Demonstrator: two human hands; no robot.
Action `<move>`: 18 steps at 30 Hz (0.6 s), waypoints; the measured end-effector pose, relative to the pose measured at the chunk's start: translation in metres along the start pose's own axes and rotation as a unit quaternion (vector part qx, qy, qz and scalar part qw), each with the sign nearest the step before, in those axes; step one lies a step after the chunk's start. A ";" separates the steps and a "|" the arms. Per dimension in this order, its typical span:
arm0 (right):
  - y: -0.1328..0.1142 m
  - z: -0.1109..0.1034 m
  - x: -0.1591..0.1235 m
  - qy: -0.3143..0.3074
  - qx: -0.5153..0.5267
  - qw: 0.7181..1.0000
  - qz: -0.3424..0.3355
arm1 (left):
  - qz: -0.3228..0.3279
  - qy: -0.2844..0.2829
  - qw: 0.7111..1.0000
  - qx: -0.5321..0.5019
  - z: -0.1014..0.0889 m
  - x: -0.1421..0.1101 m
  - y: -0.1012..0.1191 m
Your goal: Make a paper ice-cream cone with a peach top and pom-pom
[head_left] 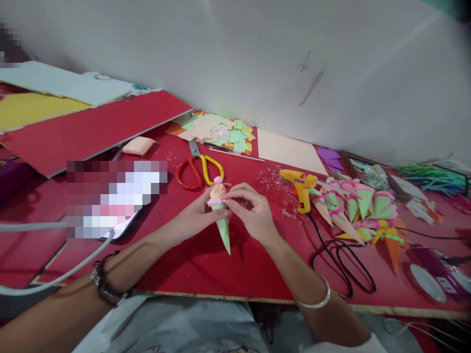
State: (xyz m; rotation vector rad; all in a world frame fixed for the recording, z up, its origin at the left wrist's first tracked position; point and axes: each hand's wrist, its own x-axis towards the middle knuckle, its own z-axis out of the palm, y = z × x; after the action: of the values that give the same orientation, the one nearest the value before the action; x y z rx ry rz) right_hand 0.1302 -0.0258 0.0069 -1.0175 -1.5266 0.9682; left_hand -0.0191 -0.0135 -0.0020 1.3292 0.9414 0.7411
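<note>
In the middle of the head view I hold a paper ice cream cone, pale green and tapering to a point that tilts down. A peach swirl fills its mouth, a pink ball sits on top, and pink trim runs round the rim. My left hand is wrapped round the cone's upper part from the left. The fingers of my right hand are pinched together at the trim on the right side; anything small between the fingertips is hidden. Scissors with one red and one yellow handle lie just beyond my hands.
A yellow glue gun with a black cord stands right of my hands, beside a pile of finished paper cones. Paper scraps lie by the wall. A phone and large coloured sheets are at left.
</note>
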 end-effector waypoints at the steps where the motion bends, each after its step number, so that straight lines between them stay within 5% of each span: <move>1: 0.001 0.000 0.000 -0.003 0.004 1.000 -0.001 | 0.000 -0.005 1.000 0.003 0.000 0.000 0.000; 18: 0.006 0.004 -0.001 -0.045 0.117 0.990 0.069 | 0.028 -0.034 0.999 -0.013 0.001 -0.001 0.002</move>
State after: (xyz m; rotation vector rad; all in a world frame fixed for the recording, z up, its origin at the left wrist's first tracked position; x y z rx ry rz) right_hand 0.1270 -0.0247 0.0006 -0.9303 -1.3907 1.2743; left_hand -0.0186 -0.0148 0.0000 1.3546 0.8401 0.7442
